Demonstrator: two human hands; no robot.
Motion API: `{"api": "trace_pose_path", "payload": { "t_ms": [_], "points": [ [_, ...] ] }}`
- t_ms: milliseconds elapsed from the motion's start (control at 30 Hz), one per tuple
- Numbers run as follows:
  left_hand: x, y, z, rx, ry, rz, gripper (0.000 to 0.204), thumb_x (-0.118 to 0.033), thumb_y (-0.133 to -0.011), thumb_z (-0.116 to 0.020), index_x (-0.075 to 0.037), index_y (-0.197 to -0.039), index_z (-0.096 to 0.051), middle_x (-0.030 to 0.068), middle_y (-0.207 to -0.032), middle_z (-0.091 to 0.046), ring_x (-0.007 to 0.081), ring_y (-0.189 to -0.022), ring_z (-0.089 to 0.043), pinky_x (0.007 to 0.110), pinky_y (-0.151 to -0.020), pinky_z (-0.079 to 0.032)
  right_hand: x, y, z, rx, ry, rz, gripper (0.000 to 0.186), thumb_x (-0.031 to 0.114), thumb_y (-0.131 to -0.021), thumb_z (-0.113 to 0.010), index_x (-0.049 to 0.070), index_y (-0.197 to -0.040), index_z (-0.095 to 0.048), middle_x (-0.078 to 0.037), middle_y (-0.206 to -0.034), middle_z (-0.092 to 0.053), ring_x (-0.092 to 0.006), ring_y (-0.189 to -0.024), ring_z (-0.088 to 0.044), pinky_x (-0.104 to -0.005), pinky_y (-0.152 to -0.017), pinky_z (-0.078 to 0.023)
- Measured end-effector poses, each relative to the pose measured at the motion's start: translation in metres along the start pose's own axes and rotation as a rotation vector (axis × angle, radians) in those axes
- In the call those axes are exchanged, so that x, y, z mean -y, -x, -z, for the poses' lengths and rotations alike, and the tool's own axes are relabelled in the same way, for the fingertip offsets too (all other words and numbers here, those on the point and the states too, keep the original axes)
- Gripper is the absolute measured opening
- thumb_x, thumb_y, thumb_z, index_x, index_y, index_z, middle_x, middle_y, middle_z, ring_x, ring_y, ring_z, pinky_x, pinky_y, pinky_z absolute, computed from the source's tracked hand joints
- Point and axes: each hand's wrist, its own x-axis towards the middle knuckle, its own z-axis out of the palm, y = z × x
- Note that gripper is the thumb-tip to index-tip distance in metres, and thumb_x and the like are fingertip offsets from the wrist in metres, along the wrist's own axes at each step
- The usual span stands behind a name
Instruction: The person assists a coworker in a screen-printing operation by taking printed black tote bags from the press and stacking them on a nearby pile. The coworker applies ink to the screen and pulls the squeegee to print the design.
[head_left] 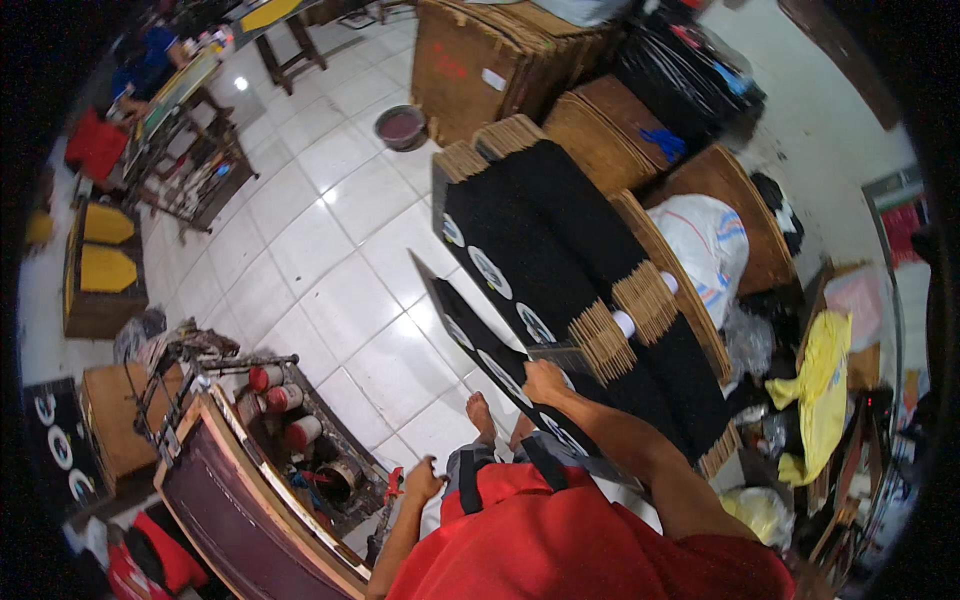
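My right hand is closed on the upper edge of a long board covered in black fabric with pale round prints, held tilted beside a row of similar upright black-covered boards. Wooden board ends stick out in rows beside that hand. My left hand is low at the left of my body, fingers apart and slightly curled, holding nothing, near a red-handled fitting on a metal cart with red-lidded cans. A framed screen leans on that cart.
A person in blue works at a stand at upper left. A bucket sits on the tiled floor. Stacked brown boxes, a white sack and yellow cloth line the right; yellow pieces lie at left.
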Motion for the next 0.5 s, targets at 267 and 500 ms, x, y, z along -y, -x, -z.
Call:
{"api": "trace_pose_path", "payload": {
  "t_ms": [267, 500],
  "points": [
    [0.024, 0.01, -0.029, -0.069, 0.262, 0.374, 0.047, -0.037, -0.072, -0.068, -0.004, -0.103, -0.057, 0.0147, -0.088, -0.066, 0.0287, -0.088, -0.062, 0.037, -0.077, -0.048, -0.031, -0.037, 0.0, -0.02, 0.067, -0.075, 0.025, 0.011, -0.067, -0.054, -0.003, -0.087, -0.06, -0.029, -0.09, -0.059, -0.0423, -0.091, -0.057, -0.0474, -0.083, -0.044],
    [0.003, 0.003, -0.021, -0.456, 0.606, 0.447, 0.037, -0.025, -0.071, -0.071, 0.001, -0.094, -0.058, 0.0126, -0.076, -0.064, 0.0207, -0.071, -0.062, 0.03, -0.066, -0.047, -0.057, -0.114, 0.003, -0.069, 0.061, -0.022, 0.035, 0.011, -0.07, -0.056, -0.006, -0.101, -0.056, -0.029, -0.09, -0.059, -0.0421, -0.088, -0.058, -0.0477, -0.081, -0.045]
  ]
}}
